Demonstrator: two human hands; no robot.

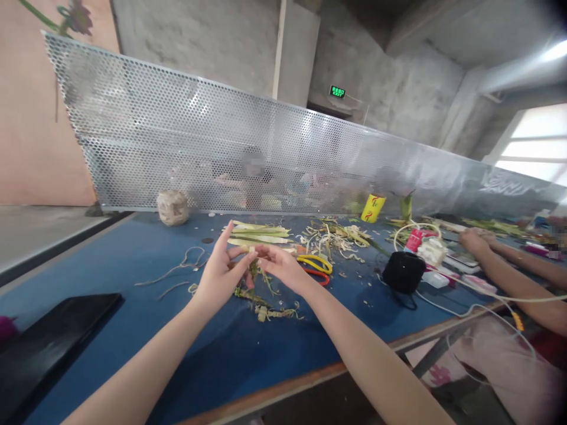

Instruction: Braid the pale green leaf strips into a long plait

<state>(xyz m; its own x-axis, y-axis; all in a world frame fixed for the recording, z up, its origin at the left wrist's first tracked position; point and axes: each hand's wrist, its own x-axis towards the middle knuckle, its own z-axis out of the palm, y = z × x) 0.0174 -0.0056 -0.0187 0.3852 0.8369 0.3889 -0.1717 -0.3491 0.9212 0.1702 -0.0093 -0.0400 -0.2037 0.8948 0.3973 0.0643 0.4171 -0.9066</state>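
My left hand and my right hand meet above the blue table. Their thumbs and fingertips pinch a small pale plant strip, much of it hidden by the fingers. Green plant fibres show just below the hands; whether they join the strip I cannot tell. A small bundle of dried plant fibres lies on the table nearer to me. Behind the hands lie long pale green leaf strips. Beside my right hand are scissors with yellow and red-orange handles, their blades mostly covered.
Shredded plant scraps lie behind the scissors. A yellow can and a ball of twine stand by the perforated metal screen. A black box with cables is at right, near another person's arms. A black tray lies left.
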